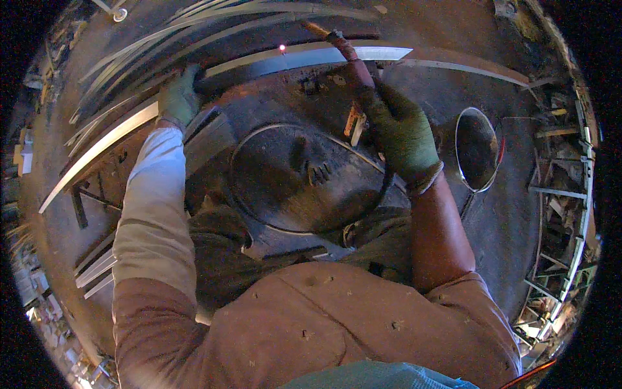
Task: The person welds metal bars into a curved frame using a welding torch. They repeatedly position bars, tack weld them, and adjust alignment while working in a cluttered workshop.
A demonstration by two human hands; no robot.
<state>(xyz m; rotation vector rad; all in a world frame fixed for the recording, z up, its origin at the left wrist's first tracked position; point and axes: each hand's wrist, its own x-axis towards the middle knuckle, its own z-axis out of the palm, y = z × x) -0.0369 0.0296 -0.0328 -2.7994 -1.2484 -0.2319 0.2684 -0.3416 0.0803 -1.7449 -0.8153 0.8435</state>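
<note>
A long flat metal bar [256,69] runs across the far side of the workspace, with a bright cut end at the right. My left hand [179,100], in a green glove, is closed around the bar left of its middle. A small spot [282,47] glows pinkish red at the bar's far edge. My right hand [405,133], gloved too, grips the wrapped handle of what looks like a welding torch [350,57]. Its coppery bent tip lies above the bar, apart from the glowing spot. The right fingers are partly hidden by the glove's back.
A large round metal ring [285,230] lies between my knees. To the right stands a smaller metal hoop [459,152]. Several long strips [139,55] lie at the far left. Metal framework [576,240] lines the right edge, and short bars [97,272] lie at the left.
</note>
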